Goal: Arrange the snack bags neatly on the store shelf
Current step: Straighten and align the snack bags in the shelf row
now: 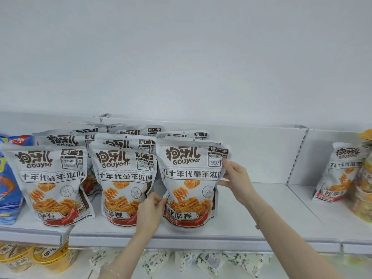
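Observation:
Three rows of white Gouyaer snack bags stand upright on the white shelf (251, 224). The front bag of the right row (191, 182) is held from both sides. My left hand (150, 212) pinches its lower left edge. My right hand (235, 176) grips its upper right edge, thumb on the front. The front bags of the middle row (123, 188) and left row (53, 184) stand next to it, with several more bags behind them. One more bag of the same kind (336, 174) leans at the far right of the shelf.
Blue snack bags (10, 178) stand at the shelf's left end. Yellow-green tubs (362, 188) are stacked at the right edge. An upright slotted post (298, 156) divides the back panel. A lower shelf holds yellow bowls (26, 256) and small white packets (209, 260).

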